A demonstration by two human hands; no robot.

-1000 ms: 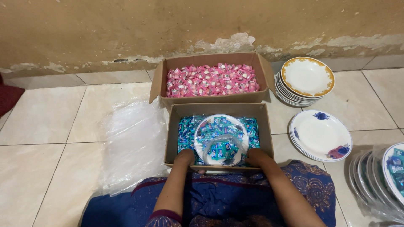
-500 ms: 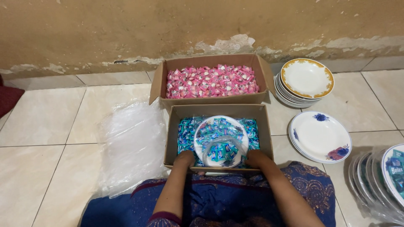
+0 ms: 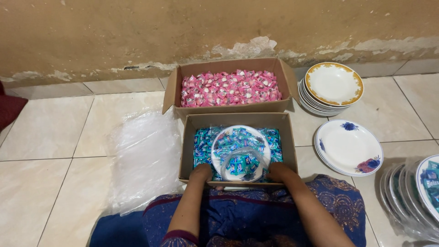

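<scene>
Tiled floor point(image 3: 55, 137) meets a stained, flaking wall along the top of the frame; all work sits on that floor at lower centre.

I note a round white plate point(image 3: 241, 153) heaped with blue-wrapped candies point(image 3: 240, 162), resting inside the near cardboard box point(image 3: 238, 120), which is itself full of the same candies. Being round, the plate has no long axis. It lies directly ahead of both hands, toward the frame's upper side.

The left hand point(image 3: 201, 172) grips the plate's lower-left rim; the right hand point(image 3: 277, 171) grips its lower-right rim. Both are curled closed on the rim, and neither is nearer than the other.

Room to move: the box walls stand close on the left, right and near sides of the plate, so I judge upward to be the open way.

Just beyond sits a second box of pink candies point(image 3: 230, 87), touching the near box. A clear plastic sheet point(image 3: 144, 160) lies at left. At right are a gold-rimmed plate stack point(image 3: 333, 84), a flowered plate stack point(image 3: 349, 147) and wrapped plates point(image 3: 418, 196) at the frame's edge.
</scene>
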